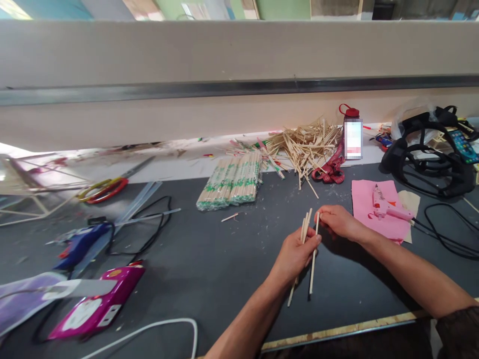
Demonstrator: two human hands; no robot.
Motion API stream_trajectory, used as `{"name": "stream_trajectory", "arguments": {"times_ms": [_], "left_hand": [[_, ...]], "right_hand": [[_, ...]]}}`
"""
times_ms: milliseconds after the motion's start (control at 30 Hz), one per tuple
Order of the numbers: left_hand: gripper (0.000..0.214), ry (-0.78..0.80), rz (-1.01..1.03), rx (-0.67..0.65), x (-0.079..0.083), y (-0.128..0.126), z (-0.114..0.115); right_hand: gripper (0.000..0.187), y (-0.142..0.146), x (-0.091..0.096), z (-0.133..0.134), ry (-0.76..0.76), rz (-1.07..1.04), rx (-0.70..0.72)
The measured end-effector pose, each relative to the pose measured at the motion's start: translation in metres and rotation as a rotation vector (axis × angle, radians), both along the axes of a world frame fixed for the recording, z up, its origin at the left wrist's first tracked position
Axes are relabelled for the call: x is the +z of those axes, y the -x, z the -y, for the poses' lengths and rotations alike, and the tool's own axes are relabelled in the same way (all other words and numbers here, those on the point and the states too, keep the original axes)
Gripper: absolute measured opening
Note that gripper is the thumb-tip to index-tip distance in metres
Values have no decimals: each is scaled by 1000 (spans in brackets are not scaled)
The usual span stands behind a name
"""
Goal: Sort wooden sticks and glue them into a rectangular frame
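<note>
My left hand (pixel 292 257) is closed around a small bunch of thin wooden chopsticks (pixel 306 224), their upper ends fanned above the fist and the lower ends poking out below. A single chopstick (pixel 313 275) lies under the left thumb, slightly apart from the bunch. At its top end, the curled fingers of my right hand (pixel 339 220) pinch it; the fingertips are partly hidden. Farther back are plastic-wrapped packs of chopsticks (pixel 230 182) with green print, and a heap of loose wooden sticks (pixel 305 144) against the wall.
A pink glue gun (pixel 389 207) rests on pink cloth (pixel 361 197) at the right, near black headgear (pixel 422 159). A red-capped bottle (pixel 350 113) stands behind. On the left lie scissors (pixel 108 189), a blue glue gun (pixel 82 242), glue sticks (pixel 144 197) and a magenta power strip (pixel 101 299).
</note>
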State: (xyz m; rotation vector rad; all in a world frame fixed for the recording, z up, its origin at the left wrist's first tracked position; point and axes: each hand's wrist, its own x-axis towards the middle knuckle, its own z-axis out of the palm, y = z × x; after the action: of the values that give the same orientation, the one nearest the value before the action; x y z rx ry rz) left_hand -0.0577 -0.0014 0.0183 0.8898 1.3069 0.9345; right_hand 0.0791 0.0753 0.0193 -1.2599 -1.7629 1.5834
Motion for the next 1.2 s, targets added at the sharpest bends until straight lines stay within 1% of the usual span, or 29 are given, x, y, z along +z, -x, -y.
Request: {"name": "stream_trajectory", "arguments": {"times_ms": [100, 167, 200, 233, 267, 367, 400, 433, 467, 500, 600, 633, 733, 800, 867, 967, 1200], "left_hand": [[34, 13, 149, -47, 4, 1, -2], [35, 67, 277, -85, 5, 4, -3], [34, 101, 344, -103, 6, 6, -3], [33, 134, 407, -120, 7, 8, -3], [32, 160, 461, -133, 8, 10, -3], [28, 195, 558, -156, 9, 18, 1], [27, 196, 565, -156, 9, 20, 3], [27, 196, 563, -152, 9, 22, 5], [27, 197, 556, -147, 8, 23, 6], [27, 198, 547, -139, 7, 24, 7], [26, 189, 528, -120, 5, 24, 6], [26, 185, 524, -116, 4, 23, 5], [26, 189, 508, -115, 3, 19, 2], [27, 200, 499, -117, 4, 17, 1], [27, 205, 487, -114, 4, 17, 1], [28, 195, 458, -107, 3, 16, 2], [27, 159, 428, -107, -3, 12, 4]], "right_hand": [[17, 1, 1, 2, 36, -44, -33], [17, 2, 2, 3, 33, -70, -29], [18, 2, 2, 4, 6, -66, -22], [18, 2, 2, 3, -51, -43, -12], [18, 0, 2, 2, -142, -2, -4], [16, -9, -1, -6, -470, 144, 15], [15, -13, -2, -9, -535, 177, 6], [15, -17, -4, -13, -551, 198, -8], [15, -21, -4, -15, -509, 206, -20], [16, -23, -5, -17, -421, 197, -22], [19, -24, -4, -14, -76, 63, 31], [20, -22, -3, -12, 14, -1, 46], [18, -14, -1, -4, 186, -187, 11], [13, -10, -3, -2, 275, -295, -28], [18, -9, -5, -2, 330, -393, -36], [27, -9, -6, -3, 336, -463, -19], [15, -6, 4, -2, 288, -324, -42]]}}
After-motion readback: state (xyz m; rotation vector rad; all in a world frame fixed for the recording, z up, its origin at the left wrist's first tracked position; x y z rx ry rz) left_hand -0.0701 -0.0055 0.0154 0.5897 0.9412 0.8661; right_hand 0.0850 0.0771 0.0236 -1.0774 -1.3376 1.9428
